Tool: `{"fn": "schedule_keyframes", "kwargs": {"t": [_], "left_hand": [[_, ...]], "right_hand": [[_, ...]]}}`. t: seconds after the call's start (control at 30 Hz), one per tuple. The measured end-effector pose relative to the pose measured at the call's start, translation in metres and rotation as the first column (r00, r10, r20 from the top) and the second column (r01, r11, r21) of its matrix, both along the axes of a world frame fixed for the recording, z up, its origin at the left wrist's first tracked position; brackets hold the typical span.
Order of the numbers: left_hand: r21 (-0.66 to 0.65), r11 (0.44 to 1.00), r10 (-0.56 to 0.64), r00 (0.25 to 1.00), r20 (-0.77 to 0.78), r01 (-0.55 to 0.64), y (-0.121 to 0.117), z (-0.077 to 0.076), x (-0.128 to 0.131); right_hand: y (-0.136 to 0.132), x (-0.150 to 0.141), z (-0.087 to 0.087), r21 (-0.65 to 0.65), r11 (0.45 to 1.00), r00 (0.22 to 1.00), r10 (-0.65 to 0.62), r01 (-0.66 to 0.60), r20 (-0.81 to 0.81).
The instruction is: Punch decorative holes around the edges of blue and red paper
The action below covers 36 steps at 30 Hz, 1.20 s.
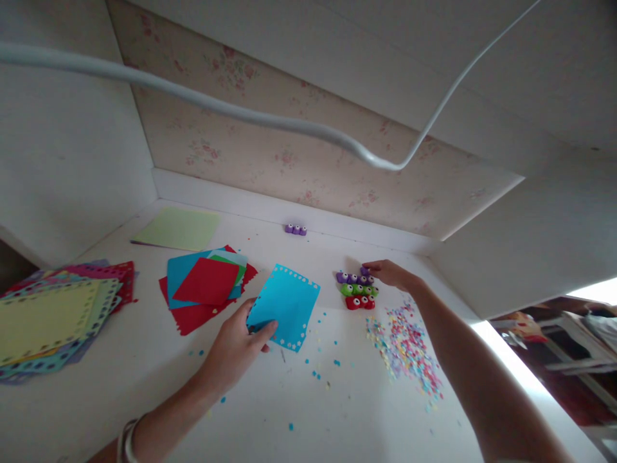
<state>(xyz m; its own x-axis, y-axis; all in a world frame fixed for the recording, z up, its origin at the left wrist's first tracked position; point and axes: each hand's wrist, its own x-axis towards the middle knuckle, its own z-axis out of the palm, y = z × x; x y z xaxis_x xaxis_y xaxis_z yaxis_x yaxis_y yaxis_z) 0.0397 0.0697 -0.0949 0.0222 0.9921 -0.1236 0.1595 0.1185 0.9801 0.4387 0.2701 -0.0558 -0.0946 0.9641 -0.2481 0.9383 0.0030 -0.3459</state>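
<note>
A blue sheet of paper (288, 307) with punched holes along its edges is held in my left hand (245, 331), thumb on top and fingers beneath. My right hand (389, 273) reaches to the back of a group of small craft punches, its fingertips closed on a purple craft punch (365, 271). In front of that lies a row of purple punches (354, 278), then a row of green punches (359, 290) and a row of red punches (360, 302). The underside of the right fingers is hidden.
Punched-out paper bits (409, 344) lie heaped at right, with blue bits scattered mid-table. Left stand a stack of punched sheets (48, 318), coloured sheets (207, 283) and pale green paper (178, 228). More purple punches (295, 229) sit near the wall. A white cable (241, 114) crosses above.
</note>
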Motion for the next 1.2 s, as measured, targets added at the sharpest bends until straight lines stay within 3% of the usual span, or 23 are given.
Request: {"fn": "schedule_keyframes", "kwargs": {"t": [0.17, 0.3, 0.5, 0.6, 0.7, 0.83, 0.97, 1.2], "left_hand": [[0.011, 0.999, 0.032, 0.999, 0.022, -0.032, 0.000, 0.000, 0.000], [0.016, 0.996, 0.085, 0.996, 0.030, -0.085, 0.001, 0.006, 0.000], [0.032, 0.983, 0.177, 0.977, 0.121, -0.182, 0.000, 0.013, 0.000], [0.033, 0.986, 0.159, 0.975, 0.157, -0.166, 0.000, 0.012, 0.000], [0.033, 0.989, 0.136, 0.979, 0.149, -0.142, 0.000, 0.008, 0.000], [0.023, 0.993, 0.107, 0.978, 0.178, -0.113, 0.001, 0.002, 0.001], [-0.014, 0.997, 0.078, 0.970, 0.232, -0.077, 0.000, 0.001, 0.002], [0.007, 0.996, 0.081, 0.969, 0.234, -0.085, 0.002, -0.001, 0.002]], "right_hand": [[0.007, -0.006, 0.005, 0.026, 0.999, 0.995, -0.023, 0.021, 0.094], [0.025, -0.027, 0.013, 0.172, 0.984, 0.988, -0.060, 0.035, 0.144], [0.054, -0.119, -0.009, 0.323, 0.934, 0.987, 0.127, -0.154, 0.101], [0.069, -0.167, -0.025, 0.382, 0.900, 0.977, 0.194, -0.211, 0.082], [0.082, -0.196, -0.033, 0.403, 0.886, 0.973, 0.221, -0.230, 0.069], [0.089, -0.207, -0.038, 0.371, 0.898, 0.971, 0.230, -0.238, 0.064], [0.087, -0.205, -0.038, 0.332, 0.930, 0.987, 0.148, -0.158, 0.056], [0.068, -0.189, -0.023, 0.182, 0.982, 0.993, 0.072, -0.055, -0.093]]}}
